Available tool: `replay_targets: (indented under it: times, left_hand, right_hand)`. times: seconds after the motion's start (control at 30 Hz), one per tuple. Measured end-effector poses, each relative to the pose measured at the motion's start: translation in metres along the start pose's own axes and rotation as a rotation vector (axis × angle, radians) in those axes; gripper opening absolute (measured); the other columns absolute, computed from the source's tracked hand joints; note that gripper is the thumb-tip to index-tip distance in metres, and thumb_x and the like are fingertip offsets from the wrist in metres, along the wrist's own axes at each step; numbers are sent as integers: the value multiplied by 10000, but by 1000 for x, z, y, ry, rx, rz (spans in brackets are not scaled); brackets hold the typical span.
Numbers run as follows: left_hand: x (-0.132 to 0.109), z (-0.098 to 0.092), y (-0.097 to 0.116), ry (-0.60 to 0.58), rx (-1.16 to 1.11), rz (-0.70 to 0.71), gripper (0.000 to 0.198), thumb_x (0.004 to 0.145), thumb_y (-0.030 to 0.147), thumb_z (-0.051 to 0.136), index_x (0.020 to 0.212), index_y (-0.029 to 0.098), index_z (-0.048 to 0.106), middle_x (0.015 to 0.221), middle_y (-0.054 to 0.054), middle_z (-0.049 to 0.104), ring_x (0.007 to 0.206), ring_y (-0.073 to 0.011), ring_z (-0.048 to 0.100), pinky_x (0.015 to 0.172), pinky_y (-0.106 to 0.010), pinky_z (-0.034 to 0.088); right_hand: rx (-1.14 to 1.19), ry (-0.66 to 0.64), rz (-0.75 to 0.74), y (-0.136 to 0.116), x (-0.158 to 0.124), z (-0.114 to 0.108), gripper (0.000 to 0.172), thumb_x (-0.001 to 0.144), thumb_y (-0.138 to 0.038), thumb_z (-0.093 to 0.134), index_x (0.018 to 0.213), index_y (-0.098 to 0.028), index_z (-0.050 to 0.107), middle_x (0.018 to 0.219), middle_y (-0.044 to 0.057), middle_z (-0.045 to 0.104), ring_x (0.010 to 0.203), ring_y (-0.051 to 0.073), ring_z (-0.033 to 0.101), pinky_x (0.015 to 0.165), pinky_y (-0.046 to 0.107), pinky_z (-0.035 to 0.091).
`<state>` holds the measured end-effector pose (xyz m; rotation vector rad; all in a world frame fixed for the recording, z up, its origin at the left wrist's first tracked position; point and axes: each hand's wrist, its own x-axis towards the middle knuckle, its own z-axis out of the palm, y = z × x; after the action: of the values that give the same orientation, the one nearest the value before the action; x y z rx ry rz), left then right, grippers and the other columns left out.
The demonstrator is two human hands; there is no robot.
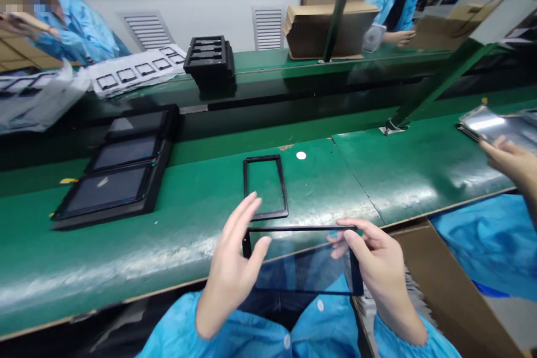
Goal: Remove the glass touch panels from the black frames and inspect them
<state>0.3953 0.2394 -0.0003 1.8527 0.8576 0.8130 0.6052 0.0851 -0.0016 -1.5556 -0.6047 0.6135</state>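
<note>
On the green table, a black tray of dark screens lies far left. The left hand, fingers straight, thumbs the left edge of a clear black-bordered rectangular glass panel, which is held level over the table's near edge, just before an empty black plastic frame. The right hand pinches the panel's right edge.

left hand covers one end of the panel, and a co-worker's hand plus the shiny sheets run off the right edge
</note>
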Motion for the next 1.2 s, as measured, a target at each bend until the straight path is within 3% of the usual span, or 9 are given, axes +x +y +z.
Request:
replay_targets:
  times: [0.07,0.17,0.4,0.5,0.6,0.73,0.8,0.9,1.2]
  left_hand:
    - [12,-2,10,-178,231,196,380,961,279,721,1334,340,759,1452,-48,712,1457,-322,558,1329,-598,176]
    - [26,-2,18,-415,288,260,232,1012,278,658,1149,324,840,1151,-33,844,1160,-282,756,1282,-560,316]
    - [19,3,18,-359,280,315,237,1030,270,624,1079,274,856,1054,-49,858,990,-269,798,1008,-407,565]
    - [16,7,23,-467,228,233,281,1044,281,596,1203,275,827,1114,-61,848,1001,-278,801,906,-361,591]
    - [14,12,26,-581,40,33,325,1066,307,551,1262,276,808,953,-53,855,780,-240,808,778,-319,604]
    - [5,15,17,-459,-362,-378,386,1051,408,575,1308,197,771,1051,-131,849,791,-239,827,657,-275,619]
    - [-1,17,13,-367,-520,-495,433,1007,493,648,1260,165,772,1116,-182,835,864,-267,836,653,-272,633]
    - [-8,22,10,-284,-636,-540,504,932,577,736,1190,146,776,1104,-212,832,837,-278,837,619,-266,640]
    - [-19,27,2,-253,-676,-522,461,964,505,737,1243,139,761,1108,-202,831,836,-274,834,628,-280,663]
  right_hand:
    - [-31,-17,-4,0,-4,3,179,926,-393,766,986,-227,798,698,31,822,546,206,789,573,248,635]
    - [-52,-24,4,2,-7,6,192,932,-403,765,992,-224,798,705,40,825,532,211,785,539,248,629]
    - [-34,-71,7,2,-6,9,201,959,-424,739,1003,-237,801,680,26,817,521,210,777,549,260,631]
    - [4,-226,25,1,-3,16,201,952,-416,752,1018,-238,817,719,24,829,572,207,792,598,262,634]
    - [104,-430,113,4,1,20,346,940,-447,774,1222,-249,805,774,28,845,725,235,829,740,307,651]
    - [189,-343,236,14,9,12,420,1000,-569,655,1244,-266,812,1012,84,867,873,285,836,857,386,642]
    - [141,-281,239,21,12,7,433,1010,-585,623,1181,-250,838,931,90,868,839,299,829,846,398,631]
    - [123,-240,208,26,14,5,441,1020,-576,608,1114,-222,853,717,68,832,779,297,813,863,395,610]
    - [213,-177,128,10,10,19,410,980,-577,692,897,-196,819,713,64,832,553,217,781,561,269,612]
